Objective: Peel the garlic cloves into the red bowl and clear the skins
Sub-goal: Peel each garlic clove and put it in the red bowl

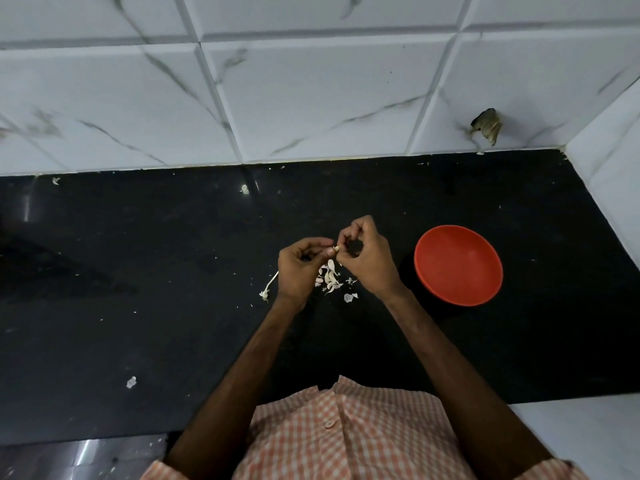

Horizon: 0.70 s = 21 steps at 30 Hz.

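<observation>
I log: left grip (301, 263) and right grip (367, 258) both pinching one garlic clove (336, 249); garlic pile (330, 277) on bench (173, 271) beneath them; red bowl (458, 265) right of them, apart.

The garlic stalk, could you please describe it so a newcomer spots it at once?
On the black counter, look just left of the left hand. The garlic stalk lies there, a thin white stick with a tufted end, unlike the flat, flaky skins nearby.

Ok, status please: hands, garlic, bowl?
Left hand and right hand both pinch one garlic clove. Skins pile on counter beneath. Red bowl right of hands, holds nothing. Path clear.
</observation>
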{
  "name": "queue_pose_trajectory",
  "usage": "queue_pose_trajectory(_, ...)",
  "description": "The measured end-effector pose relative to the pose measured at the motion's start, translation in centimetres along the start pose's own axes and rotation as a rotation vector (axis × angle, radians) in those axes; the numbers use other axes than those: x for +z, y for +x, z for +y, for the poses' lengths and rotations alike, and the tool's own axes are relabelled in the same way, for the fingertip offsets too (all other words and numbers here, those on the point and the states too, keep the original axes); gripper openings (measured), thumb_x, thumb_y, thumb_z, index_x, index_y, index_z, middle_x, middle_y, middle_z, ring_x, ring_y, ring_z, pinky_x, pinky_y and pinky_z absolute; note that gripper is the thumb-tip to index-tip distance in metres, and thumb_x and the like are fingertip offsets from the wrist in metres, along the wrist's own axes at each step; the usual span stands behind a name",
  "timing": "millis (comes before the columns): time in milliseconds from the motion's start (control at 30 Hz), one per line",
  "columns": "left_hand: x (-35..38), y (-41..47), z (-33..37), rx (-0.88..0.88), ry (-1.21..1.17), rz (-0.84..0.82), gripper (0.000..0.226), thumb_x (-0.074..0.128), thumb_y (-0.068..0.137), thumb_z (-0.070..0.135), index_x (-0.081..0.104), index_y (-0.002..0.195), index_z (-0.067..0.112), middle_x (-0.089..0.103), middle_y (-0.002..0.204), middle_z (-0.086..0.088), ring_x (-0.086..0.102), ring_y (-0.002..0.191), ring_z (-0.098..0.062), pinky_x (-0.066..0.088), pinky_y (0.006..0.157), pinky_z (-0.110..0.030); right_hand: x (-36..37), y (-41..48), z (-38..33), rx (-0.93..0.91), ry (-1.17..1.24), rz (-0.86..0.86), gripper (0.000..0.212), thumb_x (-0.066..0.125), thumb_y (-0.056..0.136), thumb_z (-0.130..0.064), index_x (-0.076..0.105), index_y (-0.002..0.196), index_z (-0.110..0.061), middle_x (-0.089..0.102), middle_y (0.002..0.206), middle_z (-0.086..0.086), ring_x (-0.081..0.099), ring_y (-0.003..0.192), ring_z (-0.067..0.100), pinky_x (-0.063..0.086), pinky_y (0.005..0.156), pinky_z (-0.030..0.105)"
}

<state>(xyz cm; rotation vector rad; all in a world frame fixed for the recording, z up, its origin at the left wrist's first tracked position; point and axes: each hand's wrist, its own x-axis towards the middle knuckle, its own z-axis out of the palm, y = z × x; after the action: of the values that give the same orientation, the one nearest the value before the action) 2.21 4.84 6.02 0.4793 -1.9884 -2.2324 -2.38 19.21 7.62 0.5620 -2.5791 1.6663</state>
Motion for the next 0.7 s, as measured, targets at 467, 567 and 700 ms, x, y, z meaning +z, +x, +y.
queue_pose_trajectory(467, 1.0, -0.2, -1.3, 0.213, 0.328, 0.137, 0.02, 0.069, 0.092, 0.005, 0.075, 0.099, 0.024, 0.069, 0.094, 0.003, 0.068, 0.087, -0.01, 0.058, 0.079, -0.028, 1.3, 0.0, -0.1, 0.002, -0.101, -0.038, 0.04, 0.067, 0.089, 0.003, 0.033, 0.101, -0.015, 0.053, 0.088, 0.0, 0.061, 0.076, 0.008, 0.053, 0.067, 0.018)
queue_pose_trajectory(567, 0.5, 0.1, -1.0, 0.302, 0.419, 0.123, 0.017, 0.072, 0.089, 0.008, 0.076, 0.096, 0.022, 0.069, 0.094, 0.008, 0.067, 0.085, -0.007, 0.056, 0.076, -0.023, 1.3, 0.2, -0.3, -0.025, -0.118, -0.024, 0.041, 0.064, 0.089, 0.004, 0.031, 0.1, -0.018, 0.054, 0.089, 0.002, 0.061, 0.075, 0.013, 0.052, 0.065, 0.021)
queue_pose_trajectory(700, 0.9, -0.1, -1.0, 0.163, 0.244, 0.18, 0.022, 0.073, 0.088, 0.006, 0.075, 0.089, 0.028, 0.073, 0.091, 0.001, 0.071, 0.085, -0.013, 0.059, 0.077, -0.034, 1.8, 0.2, -0.3, 0.015, -0.071, 0.014, 0.044, 0.068, 0.088, 0.006, 0.031, 0.103, -0.014, 0.057, 0.089, 0.006, 0.062, 0.075, 0.012, 0.053, 0.067, 0.018)
